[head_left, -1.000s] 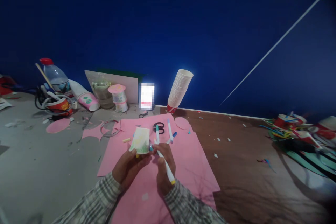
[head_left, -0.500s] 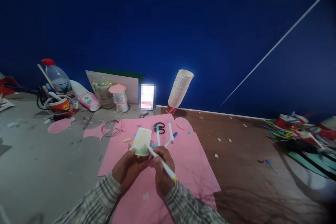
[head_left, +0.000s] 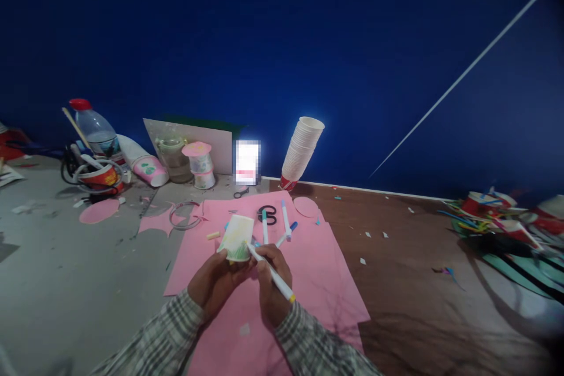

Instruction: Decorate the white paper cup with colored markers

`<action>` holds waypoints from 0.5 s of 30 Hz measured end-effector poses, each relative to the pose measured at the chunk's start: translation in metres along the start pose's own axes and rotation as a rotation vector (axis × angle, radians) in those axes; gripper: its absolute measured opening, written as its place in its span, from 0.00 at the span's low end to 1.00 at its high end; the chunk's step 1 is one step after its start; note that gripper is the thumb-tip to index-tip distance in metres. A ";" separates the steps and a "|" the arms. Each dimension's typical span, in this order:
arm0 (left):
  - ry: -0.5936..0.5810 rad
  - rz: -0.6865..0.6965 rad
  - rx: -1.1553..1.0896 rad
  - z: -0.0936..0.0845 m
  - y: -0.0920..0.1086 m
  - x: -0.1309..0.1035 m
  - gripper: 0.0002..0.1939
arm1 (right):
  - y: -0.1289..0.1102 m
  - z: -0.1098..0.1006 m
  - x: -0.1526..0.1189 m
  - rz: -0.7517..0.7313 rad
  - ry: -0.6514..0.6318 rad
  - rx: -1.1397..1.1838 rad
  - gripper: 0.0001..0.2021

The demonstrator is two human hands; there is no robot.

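Note:
A paper cup (head_left: pixel 237 237) with yellow and green colouring on its side is held mouth-down, its rim toward me, in my left hand (head_left: pixel 215 282). Gripped like a pen in my right hand (head_left: pixel 274 288) is a white marker (head_left: pixel 277 279) with a yellow end. Its tip meets the cup's coloured wall near the right edge. Both hands are over pink paper sheets (head_left: pixel 317 282). Beyond them lie black-handled scissors (head_left: pixel 267 215), a green-capped marker (head_left: pixel 265 227), a light-blue-capped marker (head_left: pixel 285 218) and a dark-blue-capped marker (head_left: pixel 288 234). A small yellowish cap (head_left: pixel 213 235) rests left of the cup.
A tall leaning stack of paper cups (head_left: pixel 302 148) stands by the blue wall. At left are a decorated cup pair (head_left: pixel 201 165), a glass jar (head_left: pixel 174 161), a plastic bottle (head_left: pixel 99 132) and a tape roll (head_left: pixel 185 215). Craft supplies (head_left: pixel 489 217) are heaped at far right.
My right hand and the marker have shifted very slightly to the left and up. The cup and my left hand stay nearly in place.

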State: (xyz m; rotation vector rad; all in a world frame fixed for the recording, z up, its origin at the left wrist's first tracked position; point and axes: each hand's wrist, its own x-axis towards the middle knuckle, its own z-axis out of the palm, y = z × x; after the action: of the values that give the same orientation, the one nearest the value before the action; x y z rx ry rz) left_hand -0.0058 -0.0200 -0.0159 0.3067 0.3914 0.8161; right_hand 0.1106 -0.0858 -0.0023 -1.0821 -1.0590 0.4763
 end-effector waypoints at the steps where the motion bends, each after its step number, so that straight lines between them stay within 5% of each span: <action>1: 0.001 0.002 0.004 0.000 0.000 0.000 0.20 | 0.000 0.000 0.000 0.007 -0.001 0.006 0.10; 15: -0.007 0.015 -0.008 0.006 0.000 -0.003 0.18 | 0.004 -0.001 -0.003 0.073 -0.036 0.024 0.08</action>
State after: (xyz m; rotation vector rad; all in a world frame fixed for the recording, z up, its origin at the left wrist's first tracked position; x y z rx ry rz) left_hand -0.0048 -0.0235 -0.0097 0.3056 0.3794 0.8304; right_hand 0.1109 -0.0870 -0.0071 -1.0975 -1.0457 0.5676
